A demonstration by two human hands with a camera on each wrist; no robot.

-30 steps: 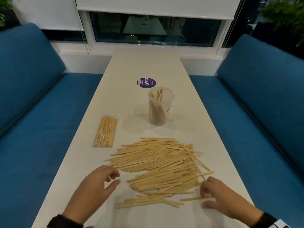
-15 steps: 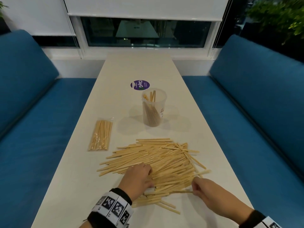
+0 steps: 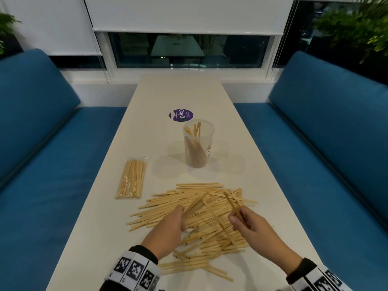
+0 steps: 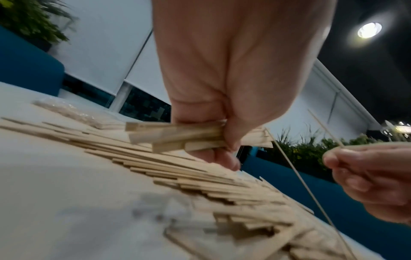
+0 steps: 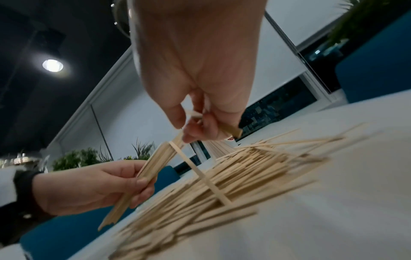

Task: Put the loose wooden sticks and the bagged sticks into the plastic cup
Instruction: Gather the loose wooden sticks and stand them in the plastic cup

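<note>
A wide pile of loose wooden sticks (image 3: pixel 189 208) lies on the near half of the white table (image 3: pixel 180 95). My left hand (image 3: pixel 178 219) grips a bundle of sticks (image 4: pixel 177 135) lifted off the pile (image 4: pixel 200 177). My right hand (image 3: pixel 238 219) pinches a few sticks (image 5: pixel 229 129) just above the pile's right side (image 5: pixel 255 163); another stick (image 5: pixel 198 173) leans up out of the pile below it. The clear plastic cup (image 3: pixel 198 143) stands upright beyond the pile with several sticks inside. The bagged sticks (image 3: pixel 131 179) lie flat to the left.
A round purple sticker (image 3: pixel 181 115) sits on the table behind the cup. Blue sofa benches (image 3: pixel 52 164) (image 3: pixel 325 154) flank both long sides of the table. A window and white blinds close off the far end.
Both hands have moved forward over the pile and risen from it. The left hand has closed round a bundle of sticks, and the right has picked up a few.
</note>
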